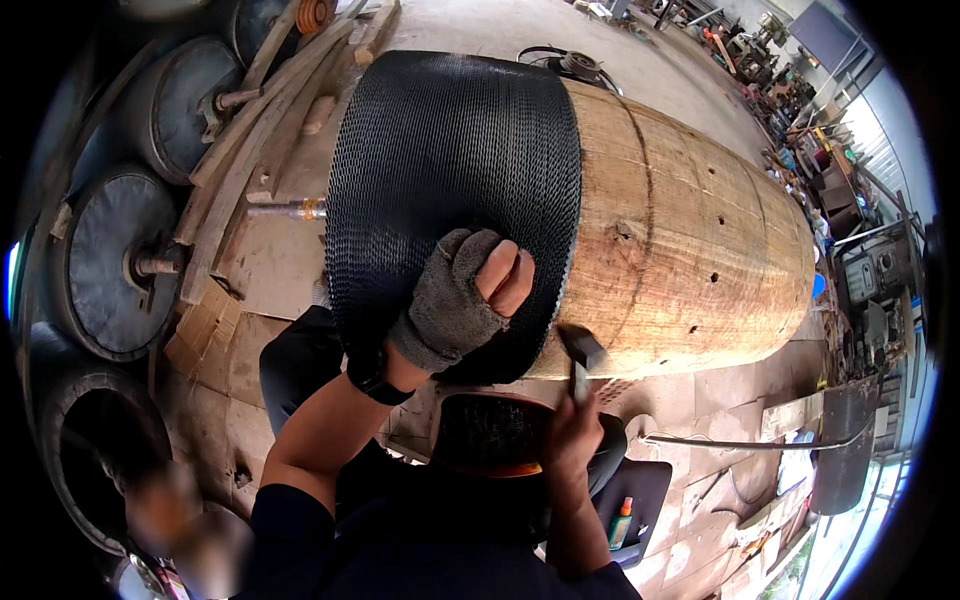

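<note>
A big wooden log [690,235] lies across in front of me, with small dark holes and a dark line around it. Its left part is wrapped in a black ridged covering [450,130] whose edge runs around the wood. My left hand [462,295], in a grey glove with bare fingertips, rests closed on this covering near its right edge; what its fingers hold, if anything, is hidden. In my bare right hand [573,440] is a hammer [580,350], gripped by its handle. The hammer's head is up by the log's near side, just right of the covering's edge.
Below the log, between my legs, is a dark container [490,430] with small pieces inside. A green bottle [620,522] with an orange top lies at the right. Large metal drums [120,265] and wooden planks [265,140] line the left. Tools and machinery [880,270] crowd the far right.
</note>
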`<act>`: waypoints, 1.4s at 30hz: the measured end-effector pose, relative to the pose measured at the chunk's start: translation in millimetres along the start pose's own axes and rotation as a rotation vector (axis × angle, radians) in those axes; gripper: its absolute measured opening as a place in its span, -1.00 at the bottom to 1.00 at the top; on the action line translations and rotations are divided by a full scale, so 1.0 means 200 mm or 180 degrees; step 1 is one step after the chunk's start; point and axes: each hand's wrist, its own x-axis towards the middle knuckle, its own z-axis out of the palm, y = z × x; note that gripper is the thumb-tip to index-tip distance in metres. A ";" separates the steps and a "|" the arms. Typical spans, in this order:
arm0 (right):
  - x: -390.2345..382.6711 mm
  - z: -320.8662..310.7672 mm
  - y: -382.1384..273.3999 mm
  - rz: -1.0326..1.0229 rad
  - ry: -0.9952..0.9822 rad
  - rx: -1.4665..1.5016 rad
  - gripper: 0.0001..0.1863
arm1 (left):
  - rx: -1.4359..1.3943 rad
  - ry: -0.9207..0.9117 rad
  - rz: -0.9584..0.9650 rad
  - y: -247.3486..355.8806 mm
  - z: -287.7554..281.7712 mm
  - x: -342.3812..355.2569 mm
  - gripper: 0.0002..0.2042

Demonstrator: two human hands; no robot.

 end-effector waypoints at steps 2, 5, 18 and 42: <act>-0.04 -0.03 0.05 0.0387 -0.0233 0.0378 -0.78 | -0.0013 0.0046 0.0019 -0.01 0.01 0.02 -0.57; -0.03 -0.14 -0.07 0.0229 0.0133 0.1129 -0.70 | -0.0063 -0.0022 0.0024 -0.01 -0.01 0.03 -0.56; -0.06 -0.09 0.06 0.0443 -0.0096 0.0634 -0.83 | -0.0278 0.0092 -0.0185 0.05 -0.04 0.23 -0.68; -0.07 -0.11 0.03 0.0327 -0.0135 0.1286 -0.83 | -0.1358 -0.1048 -0.0966 0.49 -0.03 0.01 -0.35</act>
